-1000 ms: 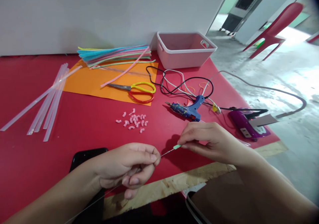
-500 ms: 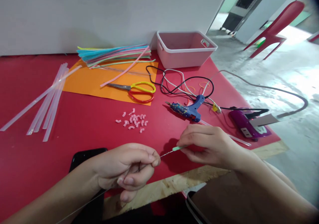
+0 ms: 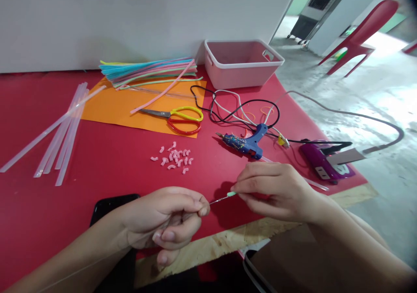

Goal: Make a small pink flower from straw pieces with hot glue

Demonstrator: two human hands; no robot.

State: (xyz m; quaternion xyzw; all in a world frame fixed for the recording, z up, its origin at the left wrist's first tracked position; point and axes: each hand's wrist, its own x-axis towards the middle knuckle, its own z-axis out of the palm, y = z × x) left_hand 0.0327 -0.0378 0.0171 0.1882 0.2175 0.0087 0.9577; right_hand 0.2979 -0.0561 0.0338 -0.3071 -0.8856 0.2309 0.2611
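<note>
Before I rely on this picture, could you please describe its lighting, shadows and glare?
In the head view, glare washes out part of the floor near the red plastic chair; in the head view, a soft shadow falls on the red tabletop between the left hand and right hand; in the head view, the upper right corner is dark.

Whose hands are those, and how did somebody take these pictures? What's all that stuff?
There's no robot here, just a person using two bare hands. A camera worn on that person's head looks forward and down. The left hand pinches a thin strand, and the right hand holds a small green piece on it. On the red table are little pink bits, a blue glue gun, scissors and long clear sticks. Farther back are colorful fuzzy stems and a pink basket.
</note>
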